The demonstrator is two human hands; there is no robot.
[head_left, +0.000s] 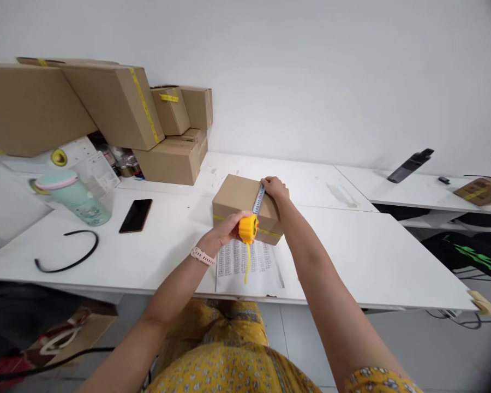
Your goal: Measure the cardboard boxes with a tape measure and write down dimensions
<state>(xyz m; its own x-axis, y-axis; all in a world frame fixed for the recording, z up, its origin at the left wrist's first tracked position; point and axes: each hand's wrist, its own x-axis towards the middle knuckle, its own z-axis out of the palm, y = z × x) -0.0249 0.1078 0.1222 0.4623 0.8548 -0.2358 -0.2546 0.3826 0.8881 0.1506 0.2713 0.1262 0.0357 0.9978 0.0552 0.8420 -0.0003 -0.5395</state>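
Closed around a yellow tape measure (247, 229), the person's left grip (229, 228) sits near the middle of the frame, thumb and fingers wrapped about the side of the case. Its blade (259, 200) is drawn out across the top of a cardboard box (236, 192), running from the near edge toward the far one along the right part of the top face. At the blade's far end, the right grip (276, 188) rests on the box with its fingers bent; whether it pinches the metal or only presses on it cannot be told. A yellow strap (247, 266) hangs from the case over a printed sheet (229, 273), which lies just in front of the box, close to the near edge of the white counter (343, 245). On the left wrist is a pale pink band (203, 256). Left of center lies a dark phone (136, 215), with a curved black cord (94, 248) nearer the front and a mint-green tumbler (78, 199) farther left. More cardboard boxes (118, 106), several marked with yellow tape, are stacked in the upper left of the frame. At the right side, a dark bottle (411, 165) stands near the wall, looking tilted, with a small black object (444, 180) just beside it.
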